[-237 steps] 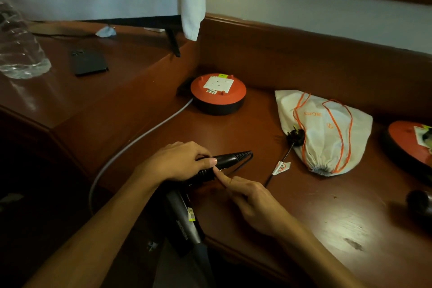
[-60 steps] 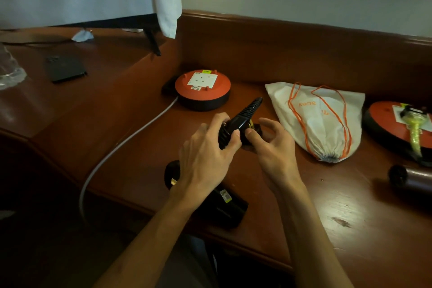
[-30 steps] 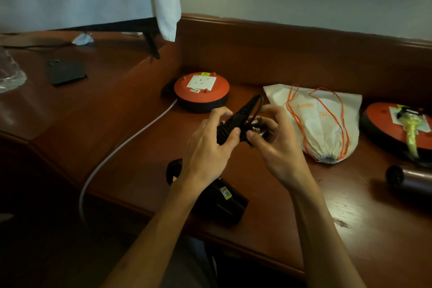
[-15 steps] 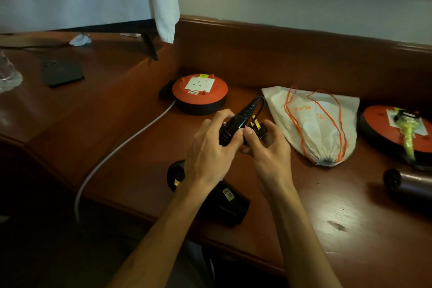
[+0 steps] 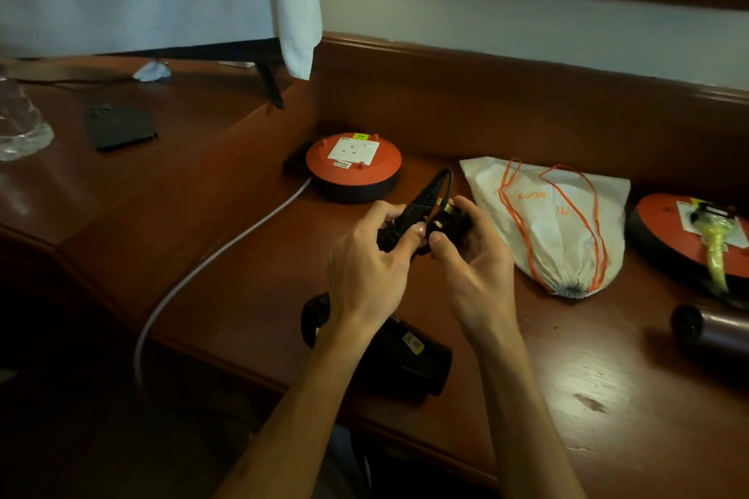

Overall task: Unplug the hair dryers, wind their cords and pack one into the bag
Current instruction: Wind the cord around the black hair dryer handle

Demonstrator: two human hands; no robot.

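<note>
A black hair dryer (image 5: 401, 356) lies on the wooden desk (image 5: 608, 373) with its barrel near the front edge. My left hand (image 5: 369, 267) grips its handle, whose ribbed cord sleeve (image 5: 429, 190) points up and away. My right hand (image 5: 470, 255) pinches the black plug (image 5: 446, 221), brass pins showing, right beside the handle. A white drawstring bag (image 5: 567, 231) with orange cords lies flat to the right. A second dryer (image 5: 709, 330) shows partly at the right edge.
An orange cable reel (image 5: 352, 166) with a white socket sits behind my hands, its grey cable (image 5: 210, 259) running off the desk's left side. Another orange reel (image 5: 689, 239) with a plug in it is at far right. A phone (image 5: 121, 126) and a bottle (image 5: 20, 122) rest on the raised shelf.
The cord that trailed toward the bag is now gathered at the handle. The dryer was lifted upright onto the desk. My right hand has brought the plug close against the handle.
</note>
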